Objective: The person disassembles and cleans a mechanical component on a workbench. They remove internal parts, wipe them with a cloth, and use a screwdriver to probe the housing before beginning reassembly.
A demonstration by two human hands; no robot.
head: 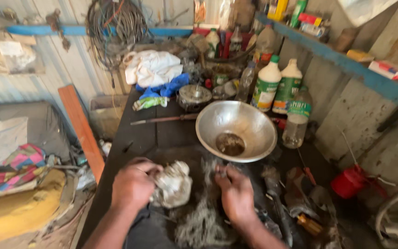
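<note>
Nearest, left hand (133,183) closed around a pale, greasy metal part (173,184), held just above the dark counter (143,133). Beside it, right hand (237,193) pinched shut on a tangle of grey threads (203,221) hanging between both hands, blurred. Just beyond, a metal bowl (236,129) with brown liquid at its bottom. Right of the bowl, a clear bottle (296,117) and two white bottles (267,85) with green caps. Farther back, a round metal piece (194,94), blue cloth (169,87), white cloth (153,67). Low right, a red can (348,180).
</note>
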